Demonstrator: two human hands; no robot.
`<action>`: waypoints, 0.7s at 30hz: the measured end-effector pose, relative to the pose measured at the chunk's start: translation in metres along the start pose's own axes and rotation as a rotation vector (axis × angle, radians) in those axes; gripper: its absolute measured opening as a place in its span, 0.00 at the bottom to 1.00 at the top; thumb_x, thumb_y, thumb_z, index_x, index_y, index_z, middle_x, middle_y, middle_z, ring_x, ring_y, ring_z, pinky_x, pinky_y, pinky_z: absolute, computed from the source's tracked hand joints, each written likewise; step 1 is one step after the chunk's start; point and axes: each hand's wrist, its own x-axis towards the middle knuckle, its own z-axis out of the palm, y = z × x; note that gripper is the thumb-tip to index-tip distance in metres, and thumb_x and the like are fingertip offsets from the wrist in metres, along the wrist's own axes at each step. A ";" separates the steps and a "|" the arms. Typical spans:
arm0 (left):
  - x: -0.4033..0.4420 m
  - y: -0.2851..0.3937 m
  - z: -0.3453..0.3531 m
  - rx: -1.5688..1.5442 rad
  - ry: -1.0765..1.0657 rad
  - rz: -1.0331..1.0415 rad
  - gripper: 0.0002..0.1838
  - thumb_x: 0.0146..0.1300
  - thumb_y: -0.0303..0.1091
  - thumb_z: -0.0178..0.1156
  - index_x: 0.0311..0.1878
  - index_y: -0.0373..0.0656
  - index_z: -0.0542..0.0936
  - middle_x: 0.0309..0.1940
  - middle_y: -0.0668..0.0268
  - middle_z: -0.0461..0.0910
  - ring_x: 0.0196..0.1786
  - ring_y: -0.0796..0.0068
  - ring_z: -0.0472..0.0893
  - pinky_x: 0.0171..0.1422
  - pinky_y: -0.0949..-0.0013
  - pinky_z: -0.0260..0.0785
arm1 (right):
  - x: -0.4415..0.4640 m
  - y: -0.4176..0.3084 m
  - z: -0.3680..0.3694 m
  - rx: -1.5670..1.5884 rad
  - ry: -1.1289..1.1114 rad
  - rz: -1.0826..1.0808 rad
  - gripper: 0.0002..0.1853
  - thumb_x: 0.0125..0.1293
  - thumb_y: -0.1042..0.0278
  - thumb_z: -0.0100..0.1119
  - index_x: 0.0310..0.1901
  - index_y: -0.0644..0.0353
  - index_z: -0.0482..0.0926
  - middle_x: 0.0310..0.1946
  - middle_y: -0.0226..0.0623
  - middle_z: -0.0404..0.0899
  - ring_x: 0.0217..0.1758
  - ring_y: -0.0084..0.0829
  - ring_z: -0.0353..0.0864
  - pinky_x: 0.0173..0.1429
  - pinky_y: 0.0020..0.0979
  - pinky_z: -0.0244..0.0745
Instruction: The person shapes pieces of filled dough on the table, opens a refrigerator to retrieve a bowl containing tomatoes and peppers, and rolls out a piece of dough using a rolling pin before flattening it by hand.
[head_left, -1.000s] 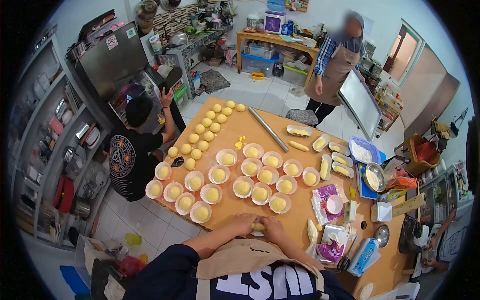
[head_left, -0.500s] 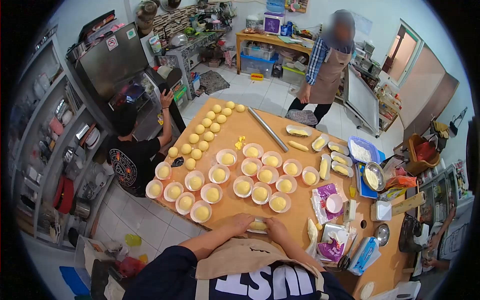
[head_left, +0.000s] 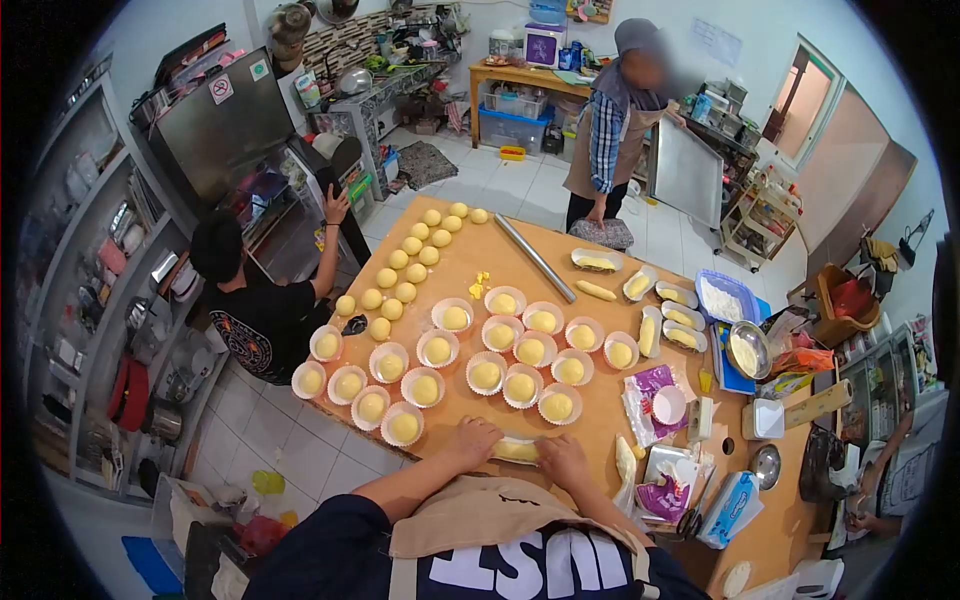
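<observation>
At the near edge of the table, a long pale dough roll (head_left: 515, 451) lies lengthwise between my hands, with what looks like a white paper case around it. My left hand (head_left: 472, 443) is closed at its left end, and my right hand (head_left: 564, 461) is closed at its right end. The fingers partly hide both ends. Just beyond are round dough balls in white paper cups, the nearest being a cup (head_left: 555, 404) and another cup (head_left: 403, 426).
Bare dough balls (head_left: 400, 258) and a metal rolling pin (head_left: 535, 258) lie farther back. Long dough pieces in paper cases (head_left: 650, 330) sit right, near a flour tray (head_left: 725, 298) and a wipes pack (head_left: 728, 510). One person (head_left: 265, 310) is at the fridge; another (head_left: 620, 130) stands behind the table.
My hands have moved slightly apart, showing more of the dough roll. The person behind the table has turned and shifted left, reaching toward a large metal tray. The person at the fridge has shifted.
</observation>
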 end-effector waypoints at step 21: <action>0.011 0.004 0.012 -0.050 -0.165 -0.053 0.13 0.51 0.32 0.62 0.42 0.55 0.83 0.45 0.74 0.81 0.59 0.68 0.73 0.70 0.38 0.45 | -0.003 0.014 0.011 -0.034 -0.027 0.041 0.15 0.48 0.66 0.67 0.40 0.53 0.83 0.30 0.34 0.83 0.35 0.41 0.78 0.43 0.42 0.73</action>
